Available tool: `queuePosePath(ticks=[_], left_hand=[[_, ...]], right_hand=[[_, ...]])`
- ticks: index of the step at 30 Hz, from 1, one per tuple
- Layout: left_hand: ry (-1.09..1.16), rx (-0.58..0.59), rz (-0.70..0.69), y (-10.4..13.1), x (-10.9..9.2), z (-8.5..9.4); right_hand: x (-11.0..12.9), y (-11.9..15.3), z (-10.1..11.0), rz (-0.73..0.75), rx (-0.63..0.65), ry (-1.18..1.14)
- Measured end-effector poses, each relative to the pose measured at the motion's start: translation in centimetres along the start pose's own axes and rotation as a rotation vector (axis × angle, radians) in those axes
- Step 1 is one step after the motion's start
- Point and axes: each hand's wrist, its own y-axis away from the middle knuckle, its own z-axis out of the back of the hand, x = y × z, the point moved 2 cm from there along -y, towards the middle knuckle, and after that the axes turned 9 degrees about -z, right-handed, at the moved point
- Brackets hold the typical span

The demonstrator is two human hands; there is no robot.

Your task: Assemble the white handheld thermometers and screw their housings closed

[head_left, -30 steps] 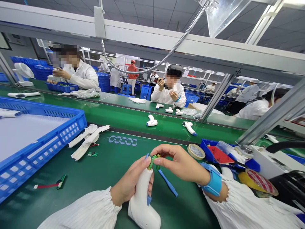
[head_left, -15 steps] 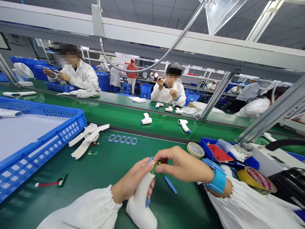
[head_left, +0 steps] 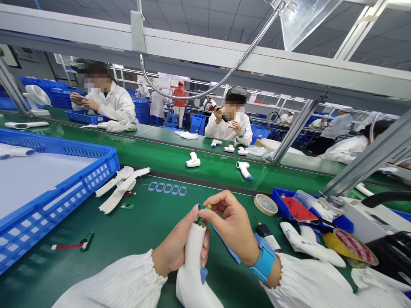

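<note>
My left hand [head_left: 176, 244] is wrapped round the handle of a white thermometer-like housing [head_left: 193, 261] with a blue trigger, its open handle end pointing up. A small green circuit board [head_left: 200, 221] sticks out of that end. My right hand [head_left: 231, 222] pinches at the board's top, thumb and forefinger closed near a small yellow-green part [head_left: 209, 207]. A blue strip [head_left: 227, 246] lies partly hidden behind my right hand. The left thumb touches a small blue piece at the top of the handle.
Left are a blue crate [head_left: 64, 188], white shell halves [head_left: 123, 188] and boards with red wires [head_left: 85, 243]. Right are a round dish of screws [head_left: 266, 204], a blue bin [head_left: 345, 222], a black bottle [head_left: 268, 236], white shells [head_left: 310, 248] and tape [head_left: 353, 248]. Co-workers sit across the green belt [head_left: 154, 158].
The housing is more upright. My right hand has moved left and tilted, uncovering the bottle and white shells on the right. The housings on the belt have shifted slightly left.
</note>
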Motion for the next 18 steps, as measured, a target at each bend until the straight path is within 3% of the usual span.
queuePosePath(ticks=[9, 18], left_hand=[[-0.009, -0.012, 0.026, 0.0, 0.0, 0.0], [-0.035, -0.021, 0.023, 0.0, -0.3, 0.1]], right_hand=[[-0.1, 0.1, 0.0, 0.204, -0.014, 0.089], [1.3, 0.7, 0.4, 0.126, 0.097, 0.248]])
